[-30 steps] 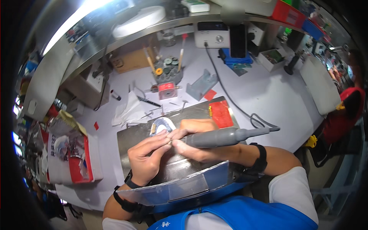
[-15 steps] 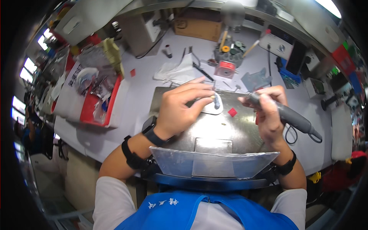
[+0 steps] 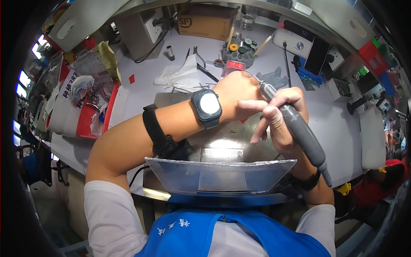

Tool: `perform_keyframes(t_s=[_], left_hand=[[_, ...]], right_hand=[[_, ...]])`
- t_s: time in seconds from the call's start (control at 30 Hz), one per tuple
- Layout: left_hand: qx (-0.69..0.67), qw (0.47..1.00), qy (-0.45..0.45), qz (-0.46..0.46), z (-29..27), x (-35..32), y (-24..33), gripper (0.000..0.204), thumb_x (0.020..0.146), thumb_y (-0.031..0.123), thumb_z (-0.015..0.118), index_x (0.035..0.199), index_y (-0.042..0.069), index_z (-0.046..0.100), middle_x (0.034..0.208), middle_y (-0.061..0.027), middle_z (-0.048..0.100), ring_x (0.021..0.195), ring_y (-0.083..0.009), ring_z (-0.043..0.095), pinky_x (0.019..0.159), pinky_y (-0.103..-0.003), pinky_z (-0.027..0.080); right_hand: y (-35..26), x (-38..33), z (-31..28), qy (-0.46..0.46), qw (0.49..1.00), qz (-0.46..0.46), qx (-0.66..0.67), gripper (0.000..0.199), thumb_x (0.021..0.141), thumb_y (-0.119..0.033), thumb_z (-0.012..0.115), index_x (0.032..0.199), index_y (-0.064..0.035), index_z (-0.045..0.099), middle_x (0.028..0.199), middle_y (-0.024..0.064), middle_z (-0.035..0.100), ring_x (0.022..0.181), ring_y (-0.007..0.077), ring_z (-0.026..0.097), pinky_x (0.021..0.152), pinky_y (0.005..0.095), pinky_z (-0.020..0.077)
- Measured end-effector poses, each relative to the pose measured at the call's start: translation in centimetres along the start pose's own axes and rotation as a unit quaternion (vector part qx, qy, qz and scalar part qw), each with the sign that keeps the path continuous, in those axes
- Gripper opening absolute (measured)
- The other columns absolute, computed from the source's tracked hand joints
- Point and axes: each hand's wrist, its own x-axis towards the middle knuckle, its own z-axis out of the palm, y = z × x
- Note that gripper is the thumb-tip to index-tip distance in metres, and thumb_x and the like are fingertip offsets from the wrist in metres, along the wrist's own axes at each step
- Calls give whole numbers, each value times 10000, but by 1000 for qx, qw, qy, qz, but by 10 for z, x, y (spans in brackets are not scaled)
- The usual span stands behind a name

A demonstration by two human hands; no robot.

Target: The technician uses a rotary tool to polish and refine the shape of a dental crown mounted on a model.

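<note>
My right hand (image 3: 284, 115) grips a dark grey rotary handpiece (image 3: 303, 136), its metal nose tilted up to the left and its tail toward the lower right. My left hand (image 3: 239, 95), with a black watch (image 3: 206, 105) on the wrist, reaches across the metal work plate (image 3: 214, 135) to the handpiece's nose. Its fingers are curled and mostly hidden behind the back of the hand, so what they pinch does not show. A finger of my right hand reaches to the left hand. The white dish seen earlier is hidden.
A transparent shield (image 3: 220, 176) stands at the near edge. Behind the hands are a white cloth (image 3: 175, 75), a tool holder (image 3: 241, 50), a red box (image 3: 234, 66) and a power unit (image 3: 295, 43) with a phone (image 3: 317, 55). A red tray (image 3: 90, 122) lies left, a cardboard box (image 3: 205, 21) far back.
My left hand has moved right, from the white dish to the handpiece's nose. My right hand has shifted left and turned the handpiece steeper. The whole view has shifted slightly.
</note>
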Motion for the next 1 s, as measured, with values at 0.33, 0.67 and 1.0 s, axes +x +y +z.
perform_keyframes(t_s=[0.33,0.67,1.0], left_hand=[[-89,995,22,-25,7,27,0,251,663,262,708,833,93,635,842,-49,641,834,-265,639,747,-364,515],[91,994,58,-24,3,12,-4,131,710,223,680,749,102,652,803,-31,641,832,-225,670,719,-353,566],[159,986,46,12,-17,-7,-2,81,715,152,651,760,87,672,878,-30,708,1046,-214,689,930,-344,546]], right_hand=[[-10,-6,5,-39,997,65,33,213,955,14,628,1071,-61,465,1130,211,704,617,102,663,448,194,498],[-8,8,-29,87,990,-111,-17,290,1078,-296,463,1174,-32,393,1038,275,713,708,222,709,643,257,531],[11,14,-48,165,983,-73,21,545,1074,-456,394,1193,45,570,929,118,611,829,156,582,778,303,492]])
